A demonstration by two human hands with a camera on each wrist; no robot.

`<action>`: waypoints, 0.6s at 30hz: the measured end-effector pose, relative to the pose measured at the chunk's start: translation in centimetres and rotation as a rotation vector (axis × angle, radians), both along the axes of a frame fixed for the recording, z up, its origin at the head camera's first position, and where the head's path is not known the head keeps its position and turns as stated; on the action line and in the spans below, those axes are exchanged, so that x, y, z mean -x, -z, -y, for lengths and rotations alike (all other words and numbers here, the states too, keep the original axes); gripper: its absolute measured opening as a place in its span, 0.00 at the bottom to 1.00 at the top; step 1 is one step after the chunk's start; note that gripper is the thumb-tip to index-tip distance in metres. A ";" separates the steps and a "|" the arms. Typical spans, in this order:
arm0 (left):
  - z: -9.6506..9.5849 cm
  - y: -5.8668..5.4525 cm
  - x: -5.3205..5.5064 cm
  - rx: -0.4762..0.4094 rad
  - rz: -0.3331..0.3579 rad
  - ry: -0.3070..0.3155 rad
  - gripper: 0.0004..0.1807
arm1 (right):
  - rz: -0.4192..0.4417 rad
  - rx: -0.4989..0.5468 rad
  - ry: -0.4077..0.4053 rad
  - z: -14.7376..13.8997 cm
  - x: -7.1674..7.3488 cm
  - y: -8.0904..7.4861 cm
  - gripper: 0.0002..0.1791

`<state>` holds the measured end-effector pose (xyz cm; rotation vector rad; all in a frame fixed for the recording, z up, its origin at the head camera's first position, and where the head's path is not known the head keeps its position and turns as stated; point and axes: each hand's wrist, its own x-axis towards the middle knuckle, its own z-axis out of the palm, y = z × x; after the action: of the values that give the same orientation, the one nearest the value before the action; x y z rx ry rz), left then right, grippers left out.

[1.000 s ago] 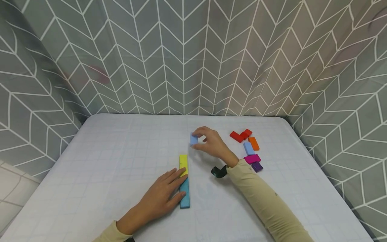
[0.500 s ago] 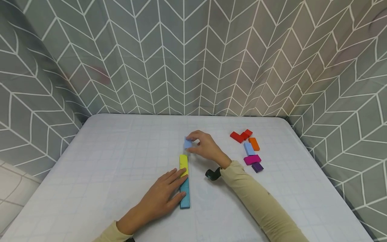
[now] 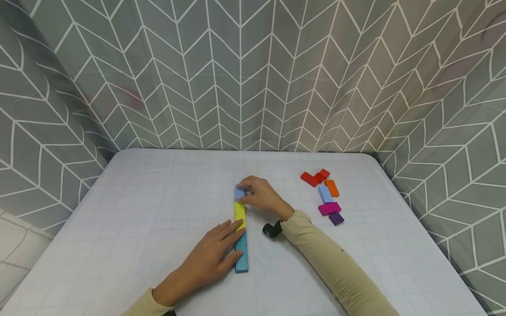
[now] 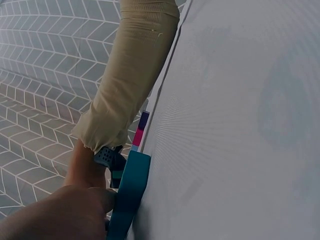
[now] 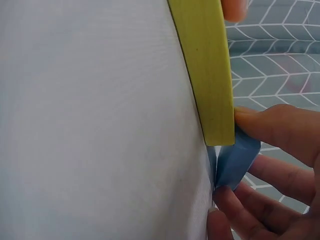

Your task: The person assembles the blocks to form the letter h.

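Note:
A yellow block (image 3: 240,211) and a teal block (image 3: 242,259) lie end to end in a straight line on the table. My left hand (image 3: 209,254) rests on them with its fingers spread, the thumb at the teal block. At the far end of the yellow block, my right hand (image 3: 262,196) pinches a light blue block (image 3: 239,193) between thumb and fingers. In the right wrist view this blue block (image 5: 237,157) looks tilted beside the end of the yellow block (image 5: 207,75). The left wrist view shows the teal block (image 4: 129,195) against the left hand (image 4: 60,215).
To the right lies a loose group: red pieces (image 3: 309,178), an orange block (image 3: 332,188), another light blue block (image 3: 326,194), a magenta block (image 3: 330,208) and a purple block (image 3: 336,218). A dark wrist device (image 3: 272,229) hangs under the right wrist. Patterned curtain (image 3: 253,87) backs the white table (image 3: 158,197).
My right hand has carried the light blue block leftward and toward me, to the far end of the yellow block. The left hand has stayed in place.

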<state>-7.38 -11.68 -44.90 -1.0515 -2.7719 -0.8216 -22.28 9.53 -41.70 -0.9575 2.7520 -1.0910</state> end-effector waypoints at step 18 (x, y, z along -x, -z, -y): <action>-0.1 0.0 0.0 0.006 -0.037 -0.004 0.30 | 0.029 -0.001 -0.022 -0.2 0.1 0.4 0.17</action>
<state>-7.35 -11.55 -44.92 -1.0507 -2.7468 -0.7866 -22.35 9.74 -42.13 -0.9621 2.7126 -1.0909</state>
